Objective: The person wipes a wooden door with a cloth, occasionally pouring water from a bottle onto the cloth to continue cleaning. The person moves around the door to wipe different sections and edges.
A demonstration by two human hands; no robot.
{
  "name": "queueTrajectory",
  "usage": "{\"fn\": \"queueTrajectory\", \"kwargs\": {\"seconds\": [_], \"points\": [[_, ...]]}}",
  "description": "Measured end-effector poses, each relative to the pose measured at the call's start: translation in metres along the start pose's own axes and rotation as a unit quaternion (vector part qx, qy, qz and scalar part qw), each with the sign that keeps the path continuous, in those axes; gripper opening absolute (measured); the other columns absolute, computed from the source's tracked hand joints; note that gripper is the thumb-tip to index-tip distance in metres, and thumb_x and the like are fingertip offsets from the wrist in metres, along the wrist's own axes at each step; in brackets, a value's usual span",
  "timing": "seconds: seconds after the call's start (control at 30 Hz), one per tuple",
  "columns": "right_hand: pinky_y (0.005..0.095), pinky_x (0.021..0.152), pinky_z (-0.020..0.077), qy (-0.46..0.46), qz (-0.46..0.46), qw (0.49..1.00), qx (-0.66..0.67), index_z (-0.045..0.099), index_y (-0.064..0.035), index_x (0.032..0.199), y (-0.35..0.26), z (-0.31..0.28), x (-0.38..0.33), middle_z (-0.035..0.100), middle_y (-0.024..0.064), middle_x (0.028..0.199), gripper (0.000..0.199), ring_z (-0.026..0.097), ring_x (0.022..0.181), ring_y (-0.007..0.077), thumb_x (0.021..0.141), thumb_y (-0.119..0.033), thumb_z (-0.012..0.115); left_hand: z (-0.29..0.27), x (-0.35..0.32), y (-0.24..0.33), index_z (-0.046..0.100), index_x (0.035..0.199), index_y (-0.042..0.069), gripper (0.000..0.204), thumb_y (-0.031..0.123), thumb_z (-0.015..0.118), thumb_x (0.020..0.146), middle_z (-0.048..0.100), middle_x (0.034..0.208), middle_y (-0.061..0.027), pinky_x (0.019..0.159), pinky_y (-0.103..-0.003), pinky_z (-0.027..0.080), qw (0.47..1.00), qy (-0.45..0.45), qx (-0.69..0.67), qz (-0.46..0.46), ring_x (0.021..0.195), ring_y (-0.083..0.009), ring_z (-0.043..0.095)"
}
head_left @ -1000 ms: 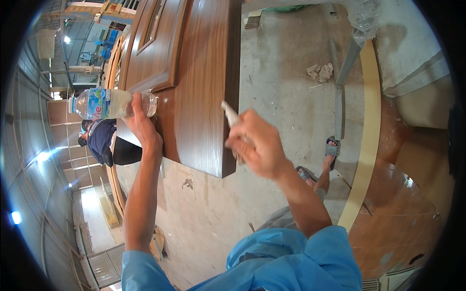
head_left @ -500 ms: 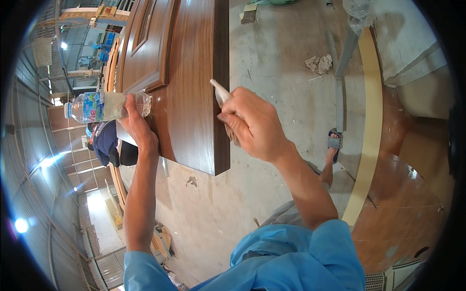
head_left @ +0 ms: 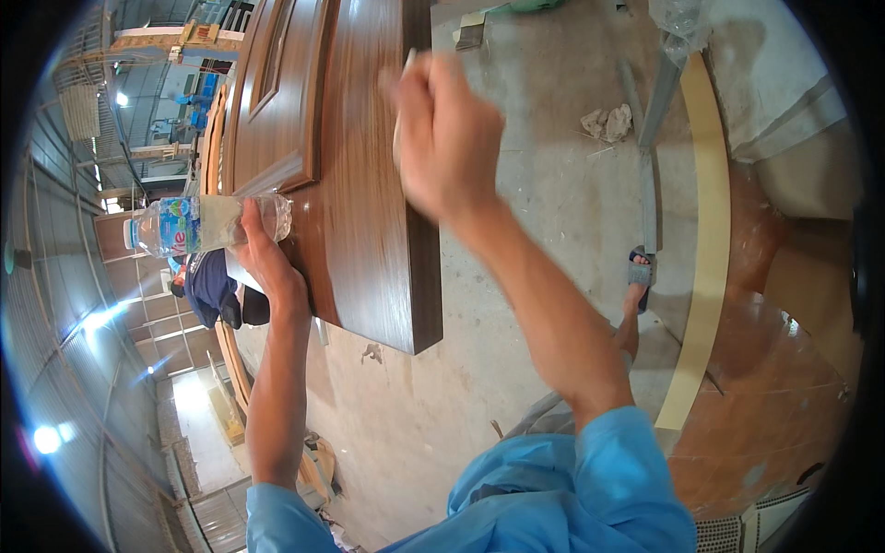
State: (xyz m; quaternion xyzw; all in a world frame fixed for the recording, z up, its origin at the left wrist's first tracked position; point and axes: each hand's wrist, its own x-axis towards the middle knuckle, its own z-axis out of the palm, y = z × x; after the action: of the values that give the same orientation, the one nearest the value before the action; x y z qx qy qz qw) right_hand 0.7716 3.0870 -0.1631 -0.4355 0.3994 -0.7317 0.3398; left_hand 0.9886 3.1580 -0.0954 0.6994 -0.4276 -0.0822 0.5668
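Note:
A brown wood-grain door panel [head_left: 359, 221] with raised moulding stretches away in front of me, its dark edge on the right. My left hand [head_left: 265, 249] grips a clear plastic bottle [head_left: 212, 224] lying sideways, white cap to the left, beside the panel's left edge. Whether liquid is inside I cannot make out for sure. Above the panel's right edge, my right hand [head_left: 452, 138] is closed and blurred by motion. A strip of pale cloth [head_left: 398, 147] shows along its fingers; most of the cloth is hidden by the hand.
A person in dark blue [head_left: 210, 288] is beyond the panel on the left. Wooden strips [head_left: 232, 355] run behind. On the concrete floor to the right lie a crumpled pale rag [head_left: 607, 123], a grey metal bar [head_left: 645, 198] and a long yellowish board [head_left: 705, 249]. My sandalled foot [head_left: 639, 276] shows there.
My right hand has moved away from me along the panel's right edge with the cloth. The bottle and my left hand sit slightly lower in view, as does the panel.

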Motion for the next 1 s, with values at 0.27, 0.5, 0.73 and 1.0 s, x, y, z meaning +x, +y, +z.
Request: {"fn": "queueTrajectory", "kwargs": {"seconds": [0.27, 0.5, 0.73, 1.0], "points": [[0.0343, 0.045, 0.0423, -0.043, -0.092, 0.995, -0.019, 0.058, -0.0068, 0.08, -0.073, -0.038, -0.094, 0.057, 0.0078, 0.062, 0.016, 0.056, 0.05, 0.0218, 0.092, -0.012, 0.068, -0.005, 0.008, -0.002, 0.051, 0.129, -0.002, 0.051, 0.032, 0.067, 0.095, 0.057, 0.123, -0.0112, 0.104, -0.035, 0.046, 0.999, -0.004, 0.007, -0.044, 0.115, -0.0193, 0.057], [0.0326, 0.044, 0.0403, 0.049, -0.148, 0.987, 0.023, 0.054, -0.0048, 0.079, -0.02, 0.003, -0.012, 0.052, 0.0079, 0.057, 0.022, 0.052, 0.047, 0.0202, 0.095, -0.013, 0.066, -0.004, 0.008, -0.004, 0.052, 0.13, -0.003, 0.052, 0.033, 0.066, 0.096, 0.058, 0.124, -0.0117, 0.106, -0.034, 0.046, 1.0, -0.016, -0.01, -0.006, 0.114, -0.0198, 0.058], [0.0323, 0.049, 0.0474, 0.017, -0.107, 0.991, 0.082, 0.061, -0.0061, 0.089, -0.057, -0.019, -0.051, 0.06, 0.0064, 0.068, 0.005, 0.06, 0.053, 0.0186, 0.093, -0.009, 0.06, 0.0, 0.006, -0.001, 0.053, 0.129, -0.003, 0.05, 0.034, 0.065, 0.097, 0.058, 0.123, -0.0114, 0.104, -0.034, 0.046, 1.0, 0.001, 0.004, -0.019, 0.113, -0.019, 0.058], [0.0383, 0.05, 0.0444, -0.069, -0.039, 0.979, 0.186, 0.058, -0.0052, 0.083, -0.061, -0.028, -0.083, 0.054, 0.0089, 0.067, 0.02, 0.056, 0.054, 0.0271, 0.09, -0.016, 0.072, -0.002, 0.008, -0.005, 0.053, 0.13, -0.001, 0.051, 0.036, 0.064, 0.098, 0.06, 0.123, -0.009, 0.102, -0.033, 0.042, 0.999, -0.017, -0.025, -0.021, 0.113, -0.0181, 0.056]]}}
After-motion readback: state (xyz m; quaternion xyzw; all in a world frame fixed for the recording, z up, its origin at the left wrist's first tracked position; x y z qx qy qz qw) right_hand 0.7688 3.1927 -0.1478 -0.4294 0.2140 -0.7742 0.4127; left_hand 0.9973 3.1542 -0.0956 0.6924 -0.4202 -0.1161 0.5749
